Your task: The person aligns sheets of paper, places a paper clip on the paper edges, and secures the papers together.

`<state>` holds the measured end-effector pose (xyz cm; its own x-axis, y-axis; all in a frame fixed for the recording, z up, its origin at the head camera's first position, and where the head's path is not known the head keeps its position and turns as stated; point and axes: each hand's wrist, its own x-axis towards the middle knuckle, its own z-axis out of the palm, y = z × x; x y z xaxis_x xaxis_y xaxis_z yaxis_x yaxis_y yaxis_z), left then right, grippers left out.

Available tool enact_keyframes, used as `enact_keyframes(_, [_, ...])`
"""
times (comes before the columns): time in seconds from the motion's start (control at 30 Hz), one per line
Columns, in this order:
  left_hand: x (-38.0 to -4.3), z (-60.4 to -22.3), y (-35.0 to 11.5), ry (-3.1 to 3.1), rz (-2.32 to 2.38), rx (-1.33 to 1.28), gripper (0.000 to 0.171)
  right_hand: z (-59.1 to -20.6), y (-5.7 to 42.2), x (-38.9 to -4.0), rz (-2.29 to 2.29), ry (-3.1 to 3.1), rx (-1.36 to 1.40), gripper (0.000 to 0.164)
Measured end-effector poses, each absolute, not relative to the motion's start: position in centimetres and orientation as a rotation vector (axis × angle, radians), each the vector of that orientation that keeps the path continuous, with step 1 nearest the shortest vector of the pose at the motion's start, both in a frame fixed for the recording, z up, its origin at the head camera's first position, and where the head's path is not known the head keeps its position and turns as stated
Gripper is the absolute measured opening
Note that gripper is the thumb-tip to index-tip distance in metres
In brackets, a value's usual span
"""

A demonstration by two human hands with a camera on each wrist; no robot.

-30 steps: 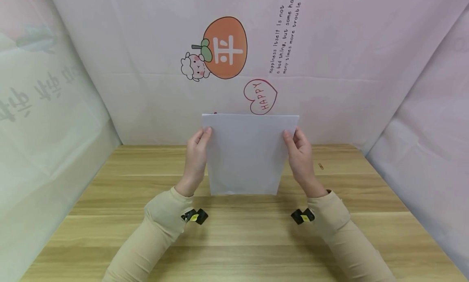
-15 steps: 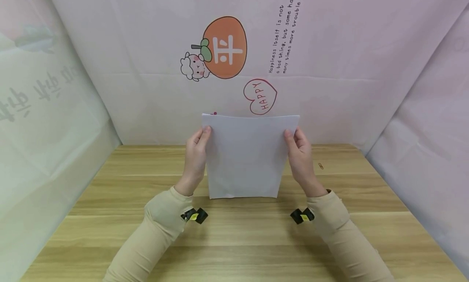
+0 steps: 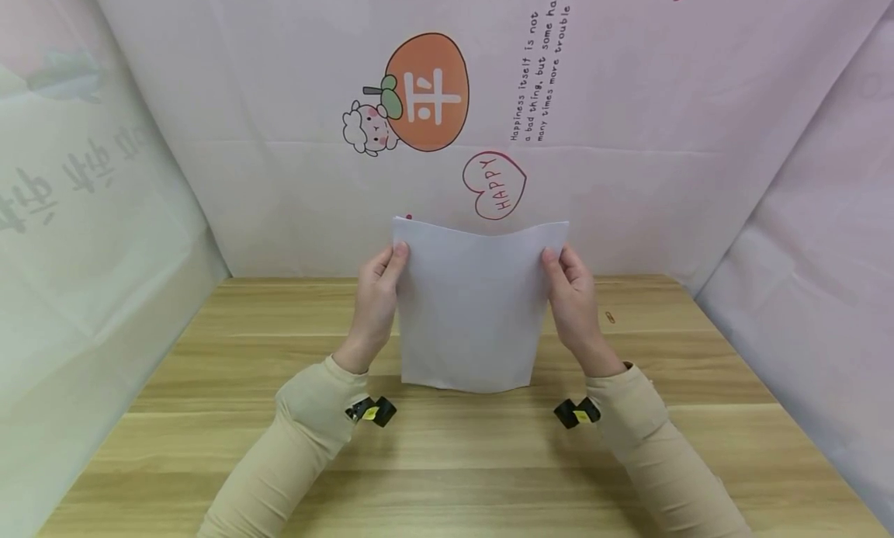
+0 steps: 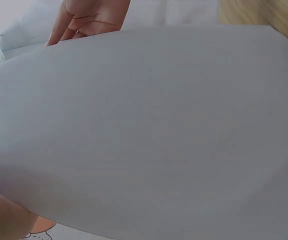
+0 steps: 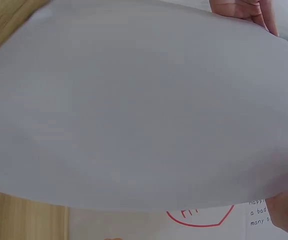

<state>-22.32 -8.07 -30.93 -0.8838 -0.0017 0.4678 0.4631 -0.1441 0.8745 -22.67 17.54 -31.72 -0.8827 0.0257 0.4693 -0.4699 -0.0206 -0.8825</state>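
Observation:
A white sheet of paper (image 3: 471, 309) stands nearly upright above the table, its top edge dipping in the middle and its lower edge bowed. In the head view my left hand (image 3: 375, 299) pinches its left edge near the top, thumb on the near face. My right hand (image 3: 574, 301) grips the right edge at about the same height, with its fingers partly behind the sheet. The paper (image 4: 149, 130) fills most of the left wrist view, and the curved paper (image 5: 139, 110) likewise covers most of the right wrist view. Whether it is one sheet or several I cannot tell.
A small paper clip (image 3: 611, 317) lies on the wooden table (image 3: 461, 476) to the right of my right hand. A printed white cloth (image 3: 628, 95) hangs behind the table, with more cloth on both sides. Small black cameras sit at both wrists.
The paper has gone from nearly flat to bowed: its top middle sags and its lower edge has dropped towards me. My left hand has shifted slightly right; my right hand barely moves.

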Motion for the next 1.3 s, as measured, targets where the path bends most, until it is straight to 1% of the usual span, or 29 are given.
enact_keyframes(0.2, [-22.3, -31.0, -8.0, -1.782, -2.092, -0.511, 0.042, -31.6, 17.4, -22.6, 1.978, -1.878, 0.481, 0.047])
enact_keyframes(0.53, [-22.3, -31.0, -8.2, -1.729, -2.050, -0.433, 0.030, -31.5, 17.2, -22.5, 1.952, -1.858, 0.480, 0.041])
enact_keyframes(0.63, [-22.4, -30.9, -8.4, -1.715, -2.033, -0.429, 0.030, -31.4, 17.1, -22.5, 1.947, -1.862, 0.476, 0.039])
enact_keyframes(0.9, [-22.3, -30.1, -8.2, -1.692, -2.003, -0.423, 0.027, -30.9, 16.8, -22.6, 1.929, -1.835, 0.473, 0.025])
enact_keyframes(1.3, [-21.8, -29.7, -7.7, -1.665, -2.000, -0.449, 0.029, -30.5, 16.4, -22.4, 1.886, -1.810, 0.444, 0.025])
